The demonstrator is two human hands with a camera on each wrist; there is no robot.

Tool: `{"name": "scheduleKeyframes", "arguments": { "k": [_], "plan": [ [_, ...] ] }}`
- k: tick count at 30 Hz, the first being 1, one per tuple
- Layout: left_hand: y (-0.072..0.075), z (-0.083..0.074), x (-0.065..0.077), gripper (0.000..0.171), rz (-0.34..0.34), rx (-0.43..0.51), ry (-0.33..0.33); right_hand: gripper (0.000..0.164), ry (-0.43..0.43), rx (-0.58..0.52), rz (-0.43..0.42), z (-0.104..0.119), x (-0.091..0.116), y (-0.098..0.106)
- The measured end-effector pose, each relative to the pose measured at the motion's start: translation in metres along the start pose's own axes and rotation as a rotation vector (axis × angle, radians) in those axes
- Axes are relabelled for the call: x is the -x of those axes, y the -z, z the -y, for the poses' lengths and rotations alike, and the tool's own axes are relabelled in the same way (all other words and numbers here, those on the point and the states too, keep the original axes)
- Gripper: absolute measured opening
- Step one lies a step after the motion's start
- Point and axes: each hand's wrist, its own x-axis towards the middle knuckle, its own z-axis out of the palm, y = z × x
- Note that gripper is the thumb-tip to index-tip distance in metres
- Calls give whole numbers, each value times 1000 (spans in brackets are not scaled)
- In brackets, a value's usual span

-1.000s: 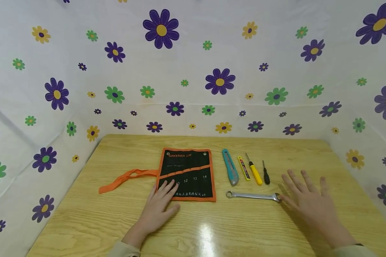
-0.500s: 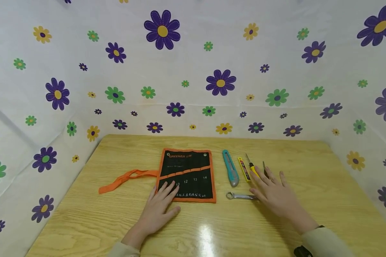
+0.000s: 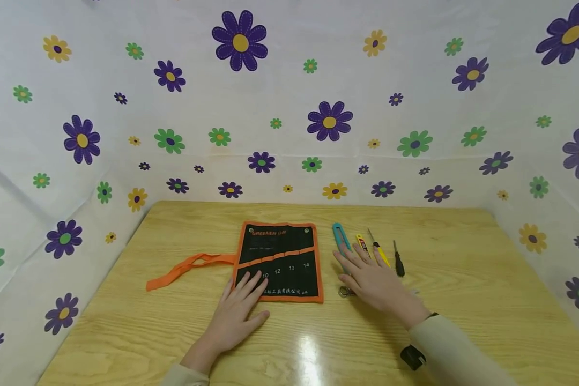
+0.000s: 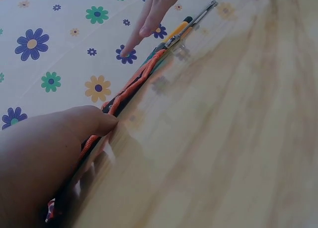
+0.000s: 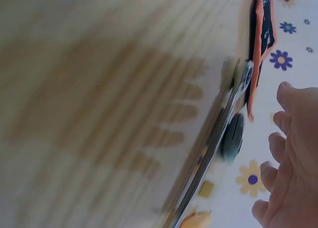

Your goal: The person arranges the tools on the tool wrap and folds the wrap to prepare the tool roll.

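My left hand rests its straight fingers on the lower left part of a black tool pouch with orange edging and numbered pockets. My right hand hovers, fingers spread and holding nothing, above the tools right of the pouch. Partly covered by it in the head view are a teal utility knife, a yellow blade case, a yellow-handled screwdriver and a combination wrench. The right wrist view shows a gap between the hand and the wrench. A small black screwdriver lies uncovered beside them.
An orange strap stretches left from the pouch across the wooden table. White flower-printed cloth hangs behind and on both sides. A black device is worn at the right wrist.
My right hand has swept left from beyond the wrench's right end, over the screwdrivers, to above the utility knife and wrench. The left hand, pouch and tools have stayed put.
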Motion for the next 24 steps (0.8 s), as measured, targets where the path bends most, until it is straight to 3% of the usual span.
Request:
{"name": "scheduleKeyframes", "arguments": {
  "k": [11,18,24],
  "plan": [
    [-1,1,2,65,-13,-10,-6,58,73,26,80,16,-41,-11],
    [-2,1,2,65,-32,-13,-13,60,119,128,117,18,-71,-13],
    [-1,1,2,65,-16,-18,-6,64,88,154,237,14,-91,-15]
  ]
}}
